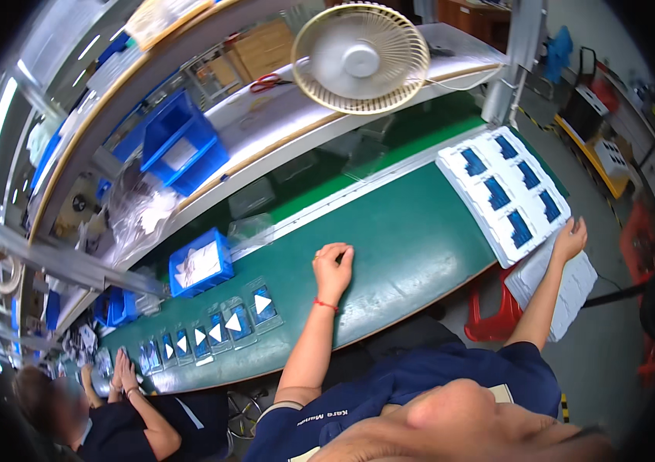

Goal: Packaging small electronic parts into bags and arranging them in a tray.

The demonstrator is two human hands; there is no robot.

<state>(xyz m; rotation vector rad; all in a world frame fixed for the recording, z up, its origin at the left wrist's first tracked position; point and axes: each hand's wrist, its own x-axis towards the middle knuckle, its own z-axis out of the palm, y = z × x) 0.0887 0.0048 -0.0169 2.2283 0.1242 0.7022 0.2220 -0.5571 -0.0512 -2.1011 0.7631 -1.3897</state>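
My long worktable [397, 223] is plain green. At its right end, the moulded white tray [506, 250] carries flat dark-blue pieces [519, 229]; along its left stretch, clear-packed blue pieces [238, 316] bear white triangles [263, 303]. Above it, I wear a red cord bracelet [326, 305].

Bare hands [333, 271] [572, 237], left over the green table [393, 250], right at a white tray's [515, 199] edge

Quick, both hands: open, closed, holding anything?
Left hand: loosely closed, nothing visible in it.
Right hand: at the edge of the white moulded tray; grip cannot be told.
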